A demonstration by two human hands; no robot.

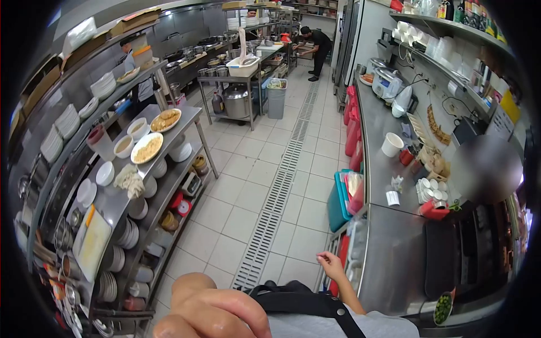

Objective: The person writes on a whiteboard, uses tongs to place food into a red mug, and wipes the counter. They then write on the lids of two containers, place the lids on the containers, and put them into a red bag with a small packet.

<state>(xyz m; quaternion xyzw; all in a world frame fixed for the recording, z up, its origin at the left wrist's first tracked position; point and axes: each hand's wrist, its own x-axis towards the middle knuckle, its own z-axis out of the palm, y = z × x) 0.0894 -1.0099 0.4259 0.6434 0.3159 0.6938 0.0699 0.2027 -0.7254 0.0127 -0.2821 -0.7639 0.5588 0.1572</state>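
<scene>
My left hand (217, 307) is very close to the camera at the bottom, its fingers curled; whatever they hold, if anything, is hidden. Lower right of it, my right hand (329, 263) hangs in the air beside the steel counter, fingers loosely bent and a little apart, with nothing visible in them. A black strap (293, 304) crosses my grey shirt (315, 325) just below the hands. The teal bin (337, 200) under the counter edge is ahead of my right hand. A drain grate (282, 186) runs along the floor in front of me.
On the left, a steel table (183, 125) bears a plate of rice (147, 149), a plate of brown food (166, 120) and a cutting board (93, 245). The right-hand counter (389, 242) holds a white tub (392, 145). Further off, a person (319, 45) bends forward; another person (141, 84) stands left.
</scene>
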